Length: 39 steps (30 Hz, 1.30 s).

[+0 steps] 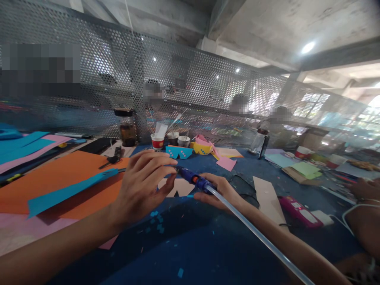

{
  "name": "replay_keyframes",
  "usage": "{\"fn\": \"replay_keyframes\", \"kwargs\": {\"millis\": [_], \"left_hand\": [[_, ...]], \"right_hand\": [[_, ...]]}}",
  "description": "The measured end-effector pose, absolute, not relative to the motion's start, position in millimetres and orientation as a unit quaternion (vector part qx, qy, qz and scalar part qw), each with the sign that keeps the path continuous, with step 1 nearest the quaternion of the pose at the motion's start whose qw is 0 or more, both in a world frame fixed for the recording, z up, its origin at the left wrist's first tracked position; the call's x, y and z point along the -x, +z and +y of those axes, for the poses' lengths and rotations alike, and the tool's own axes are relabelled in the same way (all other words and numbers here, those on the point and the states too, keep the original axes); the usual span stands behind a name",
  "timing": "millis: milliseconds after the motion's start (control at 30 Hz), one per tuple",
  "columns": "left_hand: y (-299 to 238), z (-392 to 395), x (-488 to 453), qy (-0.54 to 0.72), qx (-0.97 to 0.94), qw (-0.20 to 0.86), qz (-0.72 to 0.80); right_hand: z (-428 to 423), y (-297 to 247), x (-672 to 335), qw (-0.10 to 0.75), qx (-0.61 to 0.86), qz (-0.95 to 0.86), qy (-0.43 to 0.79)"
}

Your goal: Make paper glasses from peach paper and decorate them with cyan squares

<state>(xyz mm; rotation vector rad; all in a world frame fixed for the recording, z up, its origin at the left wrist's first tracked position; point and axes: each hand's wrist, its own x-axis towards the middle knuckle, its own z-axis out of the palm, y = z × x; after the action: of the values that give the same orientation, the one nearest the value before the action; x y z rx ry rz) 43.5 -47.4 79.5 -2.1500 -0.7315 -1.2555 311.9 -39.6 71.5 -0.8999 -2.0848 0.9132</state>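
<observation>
My right hand (pixel 216 190) grips a blue glue gun (pixel 187 174) with an orange part, and a long translucent glue stick (pixel 255 233) sticks out of its back end. The nozzle points left, towards the fingertips of my left hand (pixel 148 176). Those fingers are bent with the thumb close to the index finger; anything between them is too small to make out. Below the nozzle lies a peach paper cutout (pixel 181 188) with a notch in its lower edge, partly hidden by both hands. Small blue paper squares (pixel 158 221) are scattered on the table nearer to me.
Orange sheets (pixel 80 170) and a blue paper strip (pixel 71 190) lie left. Behind stand a blue paper mask (pixel 179 152), a yellow one (pixel 202 149), a red cup (pixel 157 141) and a jar (pixel 127 128). A magenta device (pixel 299 211) and another person's arm (pixel 363 225) are right.
</observation>
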Motion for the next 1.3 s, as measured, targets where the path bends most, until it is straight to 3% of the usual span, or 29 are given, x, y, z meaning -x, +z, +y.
{"fn": "replay_keyframes", "kwargs": {"millis": [200, 333, 633, 933, 1300], "left_hand": [[83.5, -47.5, -42.9, -0.488, 0.783, 0.239, -0.303], [91.1, -45.5, -41.5, -0.522, 0.765, 0.164, -0.339], [97.0, -18.5, -28.6, -0.555, 0.592, -0.238, -0.533], [75.8, 8.0, -13.8, -0.553, 0.542, -0.294, -0.561], [60.4, 32.3, -23.6, -0.526, 0.580, -0.306, -0.541]], "right_hand": [[-40.5, 73.5, -313.9, 0.331, 0.362, -0.785, 0.378], [-40.8, 76.6, -314.6, 0.330, 0.364, -0.782, 0.384], [-34.3, 75.8, -319.4, 0.396, 0.369, -0.759, 0.362], [-19.7, 70.1, -325.2, 0.522, 0.384, -0.619, 0.444], [-19.3, 67.0, -321.2, 0.524, 0.352, -0.610, 0.480]]}}
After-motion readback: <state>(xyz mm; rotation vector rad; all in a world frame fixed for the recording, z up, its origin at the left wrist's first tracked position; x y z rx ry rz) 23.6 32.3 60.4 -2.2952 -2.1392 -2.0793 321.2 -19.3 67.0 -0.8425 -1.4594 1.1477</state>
